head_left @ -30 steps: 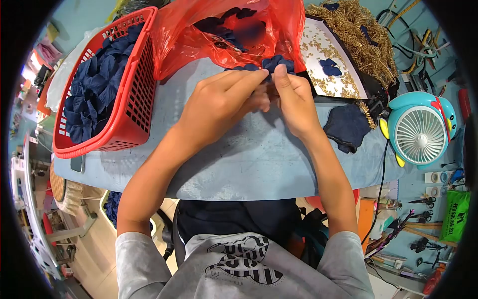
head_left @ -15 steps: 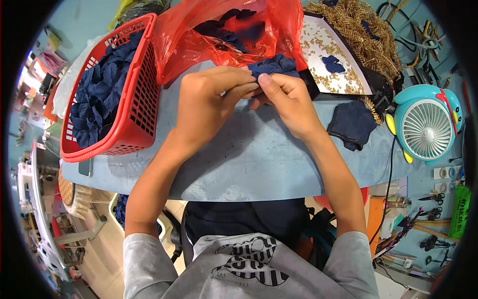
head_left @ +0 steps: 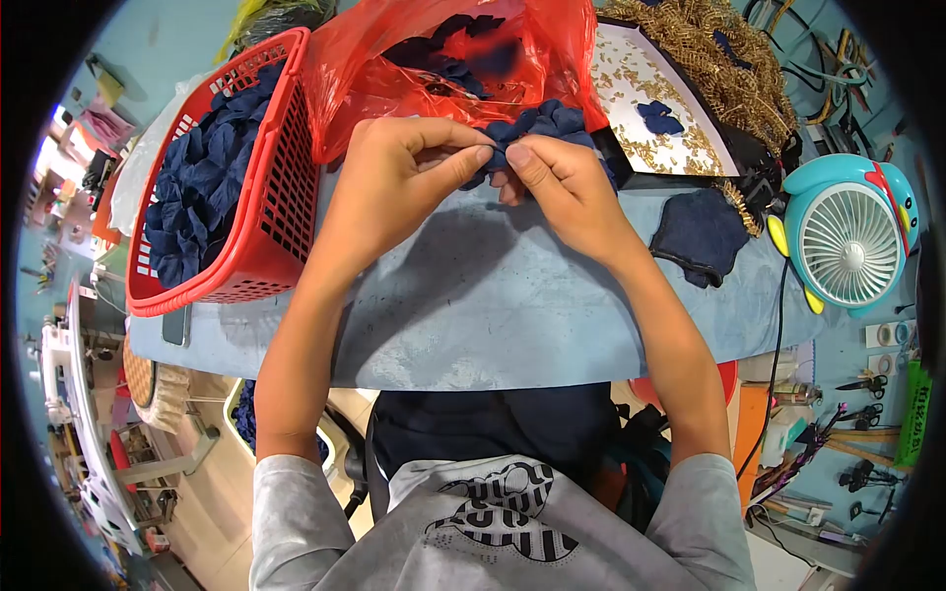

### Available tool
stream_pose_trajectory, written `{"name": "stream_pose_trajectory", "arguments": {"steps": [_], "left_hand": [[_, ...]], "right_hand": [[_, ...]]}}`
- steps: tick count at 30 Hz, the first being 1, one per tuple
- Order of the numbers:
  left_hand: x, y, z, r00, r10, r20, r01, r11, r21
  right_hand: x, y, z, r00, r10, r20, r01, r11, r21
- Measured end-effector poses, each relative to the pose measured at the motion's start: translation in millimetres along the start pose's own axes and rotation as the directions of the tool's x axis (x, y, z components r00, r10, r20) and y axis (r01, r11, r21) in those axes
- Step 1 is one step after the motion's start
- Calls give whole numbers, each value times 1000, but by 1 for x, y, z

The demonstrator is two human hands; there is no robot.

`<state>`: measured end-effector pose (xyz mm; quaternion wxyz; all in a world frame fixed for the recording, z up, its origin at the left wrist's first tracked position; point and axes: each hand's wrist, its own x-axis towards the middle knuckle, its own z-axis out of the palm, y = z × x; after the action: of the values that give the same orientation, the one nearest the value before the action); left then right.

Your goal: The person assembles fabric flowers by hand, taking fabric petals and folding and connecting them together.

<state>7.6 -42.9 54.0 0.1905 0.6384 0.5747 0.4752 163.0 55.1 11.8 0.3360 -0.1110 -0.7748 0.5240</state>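
Near the table's back, my left hand (head_left: 404,182) and my right hand (head_left: 567,192) nearly meet, each pinching a dark blue fabric flower (head_left: 542,122). Its petals spread beyond my fingertips, toward the red plastic bag (head_left: 345,89). Dark blue petals (head_left: 448,59) lie inside that bag. To the right, a white tray (head_left: 617,74) holds small gold pieces and one blue petal piece (head_left: 659,118). A dark blue pad (head_left: 700,236) rests on the table right of my right hand. Whether a needle or thread is between my fingers is too small to tell.
A red basket (head_left: 286,187) full of dark blue petals stands at the left, with a phone (head_left: 176,326) by its lower edge. Gold trim (head_left: 714,59) is heaped at the back right. A turquoise fan (head_left: 847,236) stands right on the blue table (head_left: 493,325).
Both hands have stayed together at the flower. The left thumb and index finger now pinch beside the right fingertips, and more of the flower shows behind them. The view has shifted slightly.
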Motion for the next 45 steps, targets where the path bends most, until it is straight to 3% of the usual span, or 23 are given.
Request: {"name": "stream_pose_trajectory", "arguments": {"steps": [5,9,14,17,18,20,28,32,37,40,45], "left_hand": [[0,-2,1,999,1,-42,-2,1000,-6],[2,-10,2,998,-36,-47,30,992,-123],[4,-12,-1,981,-180,73,194,931,-308],[4,-13,-2,994,-92,51,94,995,-39],[3,-13,0,999,46,22,-48,993,109],[3,-11,9,945,327,32,-312,863,396],[0,-17,34,921,341,-186,-284,918,276],[0,-22,39,899,367,-240,-297,912,283],[-3,-23,39,878,417,-233,-315,872,375],[-2,-23,39,826,520,-217,-360,783,507],[0,-26,36,769,627,-125,-446,666,597]], "right_hand": [[0,-5,2,996,74,43,-79,987,137],[2,-3,1,993,98,70,-112,963,244],[2,-2,-2,991,104,81,-117,979,168],[2,-1,-2,987,158,28,-160,983,95],[2,-1,-2,984,177,3,-177,981,78],[2,1,0,976,198,-86,-180,967,178],[1,-1,12,939,231,-254,-111,905,411],[1,3,7,949,166,-269,-109,971,215],[0,2,9,953,167,-252,-126,977,171],[-1,-8,10,944,269,-191,-168,890,425],[-1,-10,8,947,300,-114,-225,874,431]]}}
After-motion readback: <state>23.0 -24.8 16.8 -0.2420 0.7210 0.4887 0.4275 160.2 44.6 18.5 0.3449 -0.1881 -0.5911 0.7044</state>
